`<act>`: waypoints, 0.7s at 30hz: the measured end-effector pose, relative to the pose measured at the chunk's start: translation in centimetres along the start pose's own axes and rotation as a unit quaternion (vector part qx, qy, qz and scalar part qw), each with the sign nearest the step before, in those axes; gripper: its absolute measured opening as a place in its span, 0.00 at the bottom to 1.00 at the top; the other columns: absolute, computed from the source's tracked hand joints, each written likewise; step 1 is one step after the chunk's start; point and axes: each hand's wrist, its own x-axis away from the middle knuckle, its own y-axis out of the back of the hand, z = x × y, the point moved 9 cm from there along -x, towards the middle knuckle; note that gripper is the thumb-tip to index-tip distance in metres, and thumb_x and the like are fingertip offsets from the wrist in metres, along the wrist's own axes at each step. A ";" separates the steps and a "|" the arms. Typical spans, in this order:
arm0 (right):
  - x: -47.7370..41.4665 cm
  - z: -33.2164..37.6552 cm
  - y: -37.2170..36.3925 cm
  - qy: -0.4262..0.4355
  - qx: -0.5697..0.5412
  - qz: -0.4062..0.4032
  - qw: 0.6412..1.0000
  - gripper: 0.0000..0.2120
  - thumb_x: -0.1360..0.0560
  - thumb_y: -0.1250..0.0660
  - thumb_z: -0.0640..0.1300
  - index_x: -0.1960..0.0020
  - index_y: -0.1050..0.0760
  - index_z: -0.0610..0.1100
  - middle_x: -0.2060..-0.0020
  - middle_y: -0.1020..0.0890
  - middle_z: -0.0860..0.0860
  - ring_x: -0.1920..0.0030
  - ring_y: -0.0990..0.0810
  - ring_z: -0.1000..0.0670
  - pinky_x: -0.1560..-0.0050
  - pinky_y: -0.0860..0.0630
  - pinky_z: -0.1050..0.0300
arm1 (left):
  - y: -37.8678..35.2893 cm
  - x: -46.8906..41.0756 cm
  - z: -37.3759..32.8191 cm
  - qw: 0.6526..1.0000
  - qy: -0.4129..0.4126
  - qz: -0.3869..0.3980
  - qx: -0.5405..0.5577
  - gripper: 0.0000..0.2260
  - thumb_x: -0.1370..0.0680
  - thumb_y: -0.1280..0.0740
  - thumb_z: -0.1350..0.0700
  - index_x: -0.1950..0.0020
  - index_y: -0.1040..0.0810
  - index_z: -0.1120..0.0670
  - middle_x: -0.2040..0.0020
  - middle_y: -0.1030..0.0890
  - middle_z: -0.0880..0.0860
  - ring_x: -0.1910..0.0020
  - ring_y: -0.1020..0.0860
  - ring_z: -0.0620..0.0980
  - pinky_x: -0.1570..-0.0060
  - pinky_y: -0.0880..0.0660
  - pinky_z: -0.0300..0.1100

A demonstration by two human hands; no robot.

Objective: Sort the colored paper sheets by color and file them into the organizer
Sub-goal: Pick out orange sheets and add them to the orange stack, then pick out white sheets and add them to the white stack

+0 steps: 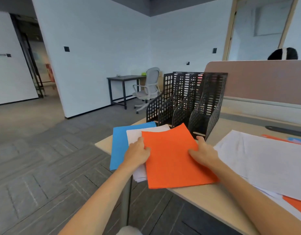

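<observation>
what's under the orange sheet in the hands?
A white sheet stack fanned out to the left, with a blue sheet under it. The orange sheet covers their right parts and whatever else lies on the desk beneath.

Orange sheet [173, 158]: paper, matt, smooth, bowed softly at its far edge.
Blue sheet [119, 146]: paper, matt, smooth.
White sheets [138, 133]: thin paper, matt, layered edges showing.
Right pile [265, 160]: white paper, matt, faintly rippled.
Organizer [188, 102]: black plastic, perforated walls, dull sheen.
Desk [205, 197]: pale wood-look top, smooth, matt.
Desk leg [125, 200]: grey metal by the look, smooth.
Partition [265, 82]: pinkish cloth-like face, matt.
Floor [36, 158]: grey carpet tiles, rough ribbed texture.
Chair [150, 89]: pale grey plastic frame, smooth; back too blurred to tell.
</observation>
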 end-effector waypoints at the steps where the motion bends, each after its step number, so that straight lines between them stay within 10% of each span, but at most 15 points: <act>1: -0.1 0.0 0.2 0.002 0.005 -0.012 1.000 0.29 0.26 0.35 0.50 0.28 0.39 0.46 0.37 0.26 0.43 0.36 0.29 0.40 0.39 0.30 0.46 | 0.1 0.0 0.3 1.000 0.011 -0.001 -0.028 0.15 0.19 0.44 0.53 0.34 0.34 0.55 0.44 0.26 0.54 0.43 0.28 0.55 0.52 0.30 0.48; 11: 1.2 -2.3 6.9 0.066 -0.116 -0.136 0.982 0.21 0.25 0.34 0.46 0.33 0.28 0.44 0.40 0.22 0.46 0.39 0.26 0.44 0.39 0.27 0.43 | -1.2 0.4 -8.5 0.992 -0.111 -0.052 -0.030 0.15 0.20 0.41 0.52 0.34 0.26 0.52 0.35 0.25 0.51 0.33 0.31 0.52 0.36 0.32 0.50; 21: 6.0 -16.6 15.7 -0.025 -0.088 -0.214 0.972 0.17 0.23 0.34 0.46 0.35 0.27 0.47 0.41 0.22 0.50 0.42 0.25 0.50 0.43 0.28 0.56 | -13.0 1.7 -25.8 0.962 -0.261 0.053 0.062 0.14 0.21 0.39 0.55 0.37 0.24 0.54 0.38 0.22 0.52 0.40 0.24 0.53 0.42 0.28 0.44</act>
